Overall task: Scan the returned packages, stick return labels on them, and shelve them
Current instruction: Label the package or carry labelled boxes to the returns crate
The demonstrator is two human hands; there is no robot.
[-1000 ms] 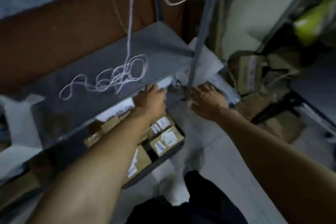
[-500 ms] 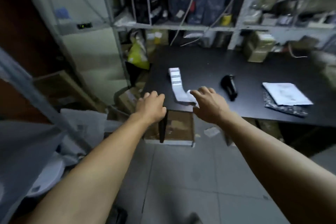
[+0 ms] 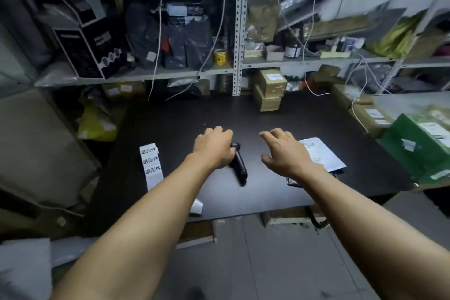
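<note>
**Between packages: both hands at the table, next parcel not yet scanned**

The person stands at the black table [image 3: 292, 117] with both arms stretched over it. The left hand [image 3: 213, 147] hangs over the head of the scanner [image 3: 239, 165], which lies flat on the table; its fingers curl downward and hide the contact, so I cannot tell whether it already grips the scanner or only reaches for it. The right hand [image 3: 283, 152] hovers just above the table with fingers spread and loosely bent, holding nothing, beside the white mailer [image 3: 321, 156].

That mailer lies flat near the right front of the table, on top of a darker bag whose edge shows beneath it. It appears to be the next returned package. No return label is visible on it, though print on its face is too blurred to read.

The label strip [image 3: 151, 162] lies at the left of the table, several labels unpeeled, its end hanging over the front edge.

By my judgement the cycle for this mailer is at its very start: scan, label and shelving all remain. More boxes [image 3: 269, 90] wait at the back of the table and at its right, so several rounds are probably left. How many packages are already on the shelves [image 3: 239, 31] cannot be told from here.
</note>
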